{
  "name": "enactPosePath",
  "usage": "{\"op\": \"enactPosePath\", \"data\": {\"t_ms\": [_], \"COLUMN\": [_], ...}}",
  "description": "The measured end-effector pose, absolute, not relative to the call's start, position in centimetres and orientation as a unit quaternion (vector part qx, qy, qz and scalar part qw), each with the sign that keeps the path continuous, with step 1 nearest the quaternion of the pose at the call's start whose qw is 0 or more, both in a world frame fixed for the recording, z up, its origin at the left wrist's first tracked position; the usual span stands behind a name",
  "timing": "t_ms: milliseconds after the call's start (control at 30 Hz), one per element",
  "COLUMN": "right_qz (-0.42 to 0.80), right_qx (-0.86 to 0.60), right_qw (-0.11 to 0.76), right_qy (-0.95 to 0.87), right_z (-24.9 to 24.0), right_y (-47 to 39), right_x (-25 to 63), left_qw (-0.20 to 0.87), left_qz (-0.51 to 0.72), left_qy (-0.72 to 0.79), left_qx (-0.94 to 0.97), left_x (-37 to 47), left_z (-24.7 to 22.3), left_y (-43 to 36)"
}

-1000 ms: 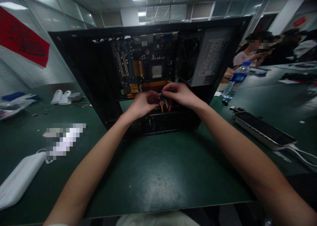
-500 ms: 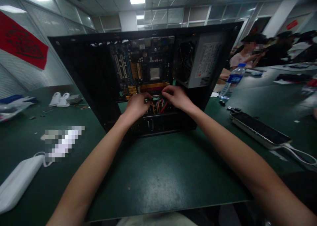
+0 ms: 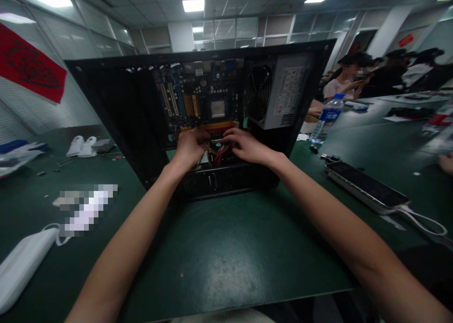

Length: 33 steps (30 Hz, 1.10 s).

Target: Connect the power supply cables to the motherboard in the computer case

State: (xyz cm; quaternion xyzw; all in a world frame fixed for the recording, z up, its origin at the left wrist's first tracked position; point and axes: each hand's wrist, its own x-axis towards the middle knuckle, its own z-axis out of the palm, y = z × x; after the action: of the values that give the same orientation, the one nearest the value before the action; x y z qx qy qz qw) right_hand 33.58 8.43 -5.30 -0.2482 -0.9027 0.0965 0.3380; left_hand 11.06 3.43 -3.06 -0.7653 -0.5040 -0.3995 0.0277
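An open black computer case (image 3: 116, 125) stands upright on the green table in front of me. Inside it are a motherboard (image 3: 208, 94) and a grey power supply (image 3: 288, 94) with a fan. Both of my hands reach into the lower part of the case, below the memory slots (image 3: 222, 126). My left hand (image 3: 191, 147) has its fingers closed at the left side of a bundle of coloured cables (image 3: 217, 154). From the right, my right hand (image 3: 249, 146) curls its fingers round the same cables. The fingertips are partly hidden, and the cable ends cannot be made out.
To the right are a phone (image 3: 366, 184) with a white cable and a water bottle (image 3: 327, 118). On the left lie a white power bank (image 3: 28, 266), white objects (image 3: 81, 146) and a plastic bag (image 3: 21, 158). Several people (image 3: 347, 80) sit at the back right.
My right hand has turned and come lower over the cables, and its fingers have shifted left. The cable bundle has moved down and left. My left hand stays close to its earlier place.
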Motion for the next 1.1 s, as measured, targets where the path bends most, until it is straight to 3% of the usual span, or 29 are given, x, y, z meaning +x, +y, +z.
{"op": "enactPosePath", "data": {"t_ms": [300, 700, 933, 1100], "right_qz": [-0.142, -0.083, -0.066, -0.055], "right_qx": [-0.334, -0.357, -0.349, -0.344], "right_qw": [0.224, 0.205, 0.213, 0.213], "right_qy": [-0.904, -0.907, -0.910, -0.913], "right_z": [-4.2, -4.9, -5.0, -5.0], "right_y": [7.0, 7.9, 7.9, 7.9], "right_x": [33.8, 33.8, 33.8, 33.7], "left_qw": [0.058, 0.038, -0.014, 0.044], "left_qz": [-0.334, -0.247, -0.300, -0.272], "left_qy": [-0.472, -0.491, -0.498, -0.507], "left_qx": [-0.814, -0.835, -0.814, -0.816], "left_x": [11.5, 11.2, 11.5, 11.7], "left_z": [-3.5, -2.9, -4.0, -4.2], "left_y": [3.9, 7.7, 7.7, 7.9]}}
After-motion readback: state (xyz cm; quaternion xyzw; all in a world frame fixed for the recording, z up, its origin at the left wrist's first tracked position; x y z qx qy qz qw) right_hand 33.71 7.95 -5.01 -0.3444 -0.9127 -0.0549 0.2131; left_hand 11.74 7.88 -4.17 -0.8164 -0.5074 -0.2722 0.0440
